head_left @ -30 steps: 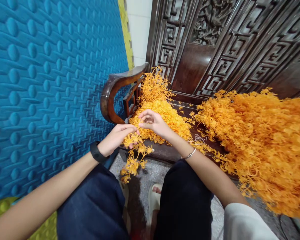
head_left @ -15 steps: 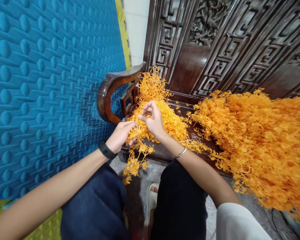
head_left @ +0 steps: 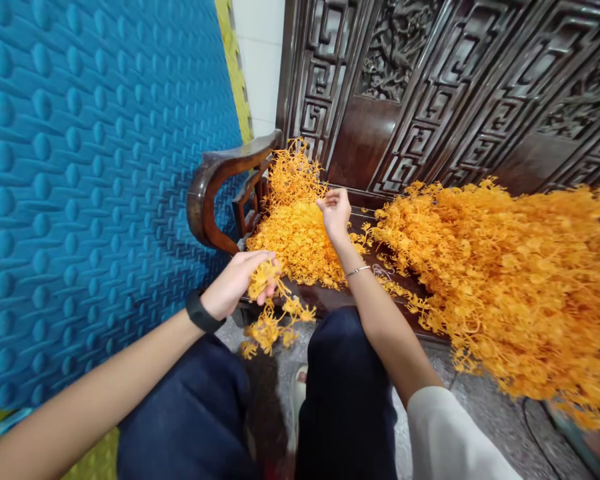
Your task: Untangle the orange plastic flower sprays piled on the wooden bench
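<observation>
My left hand (head_left: 241,283), with a dark band at its wrist, is closed around an orange plastic flower sprig (head_left: 273,327). The branched end of the sprig hangs below the fingers, past the bench's front edge. My right hand (head_left: 336,212) is over the right side of a heap of small orange plastic flower pieces (head_left: 300,237). Its thumb is held away from loosely bent fingers, and nothing shows between them. The heap lies on the dark wooden bench seat (head_left: 325,298), against the armrest.
A much larger mass of orange plastic flowers (head_left: 510,280) covers the bench at right and spills over its front. The curved armrest (head_left: 200,200) and carved backrest (head_left: 365,143) bound the seat. Thin pale string (head_left: 381,271) lies between the piles. Blue foam matting (head_left: 105,167) is at left.
My right hand has moved away from my left, to the right and slightly back, and its finger-and-thumb curl has loosened. My left hand has dipped slightly, still holding the sprig.
</observation>
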`<state>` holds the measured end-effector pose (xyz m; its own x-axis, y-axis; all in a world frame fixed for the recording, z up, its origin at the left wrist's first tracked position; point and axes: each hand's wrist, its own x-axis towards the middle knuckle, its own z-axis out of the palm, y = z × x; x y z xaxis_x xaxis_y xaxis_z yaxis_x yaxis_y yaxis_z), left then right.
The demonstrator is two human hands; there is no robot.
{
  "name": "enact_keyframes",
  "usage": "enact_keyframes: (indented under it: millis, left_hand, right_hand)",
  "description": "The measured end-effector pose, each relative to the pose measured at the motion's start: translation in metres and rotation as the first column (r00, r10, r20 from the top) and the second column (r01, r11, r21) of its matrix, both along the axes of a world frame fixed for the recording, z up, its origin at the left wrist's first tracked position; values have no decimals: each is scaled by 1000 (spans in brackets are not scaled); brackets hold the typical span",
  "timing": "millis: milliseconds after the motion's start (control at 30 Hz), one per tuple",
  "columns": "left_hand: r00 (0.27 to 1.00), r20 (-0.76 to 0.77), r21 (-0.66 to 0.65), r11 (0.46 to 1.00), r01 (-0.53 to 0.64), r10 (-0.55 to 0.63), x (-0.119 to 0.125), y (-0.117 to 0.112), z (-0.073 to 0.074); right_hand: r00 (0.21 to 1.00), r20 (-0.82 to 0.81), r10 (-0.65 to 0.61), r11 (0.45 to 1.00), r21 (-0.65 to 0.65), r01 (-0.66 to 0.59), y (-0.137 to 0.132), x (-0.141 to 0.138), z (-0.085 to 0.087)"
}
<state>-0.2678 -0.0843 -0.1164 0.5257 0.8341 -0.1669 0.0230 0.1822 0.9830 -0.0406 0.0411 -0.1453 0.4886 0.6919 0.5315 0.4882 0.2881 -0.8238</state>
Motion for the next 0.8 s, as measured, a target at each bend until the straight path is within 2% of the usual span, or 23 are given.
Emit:
enact_keyframes:
  millis: [67,133,233,300,367,400,433,467,500,533,567,600,633,700,800]
  left_hand:
    - [998,-35,-37,998,50,-51,-6,10,-5]
    - [992,-60,-72,992,103,-108,-12,19,-11]
    - [983,-46,-142,975,171,-179,-19,25,-16]
    - [973,-15,-199,954,224,-231,-23,25,-17]
    - [963,22,-244,932,267,-270,-25,25,-18]
    - [958,37,-258,924,283,-283,-26,25,-19]
    - [955,49,-268,917,294,-291,-26,26,-20]
    - [953,58,-277,912,301,-297,-26,27,-21]
    - [954,64,-278,913,300,-294,-27,27,-23]
    - [956,65,-274,916,294,-287,-26,28,-24]
    - [960,63,-266,922,281,-274,-26,28,-24]
    - [965,59,-254,930,264,-257,-26,29,-25]
    - [968,54,-243,937,250,-245,-25,28,-24]
    - [969,44,-227,942,246,-243,-25,28,-23]
    - [961,17,-235,933,273,-277,-24,27,-20]
  right_hand:
    - [987,131,96,994,-55,-89,3,9,-11]
    - [940,297,168,985,-87,-148,3,9,-20]
    - [853,496,160,987,-92,-132,1,0,-21]
    - [837,528,145,989,-81,-120,-5,-9,-15]
    - [855,463,232,972,-77,-222,-17,-21,-4]
    - [854,395,340,939,-93,-331,-25,-29,2]
    - [822,302,483,875,-121,-469,-35,-37,9]
    - [744,191,641,768,-161,-620,-46,-46,15]
    - [619,88,781,622,-203,-756,-57,-54,21]
    - [502,15,865,492,-226,-841,-68,-62,26]
    - [422,-20,907,405,-240,-882,-78,-69,31]
    - [381,-25,924,364,-249,-898,-86,-74,34]
    - [381,-8,924,367,-250,-896,-93,-79,36]
    - [425,26,905,418,-235,-877,-100,-85,37]
    - [460,-53,886,440,-214,-872,-100,-87,34]
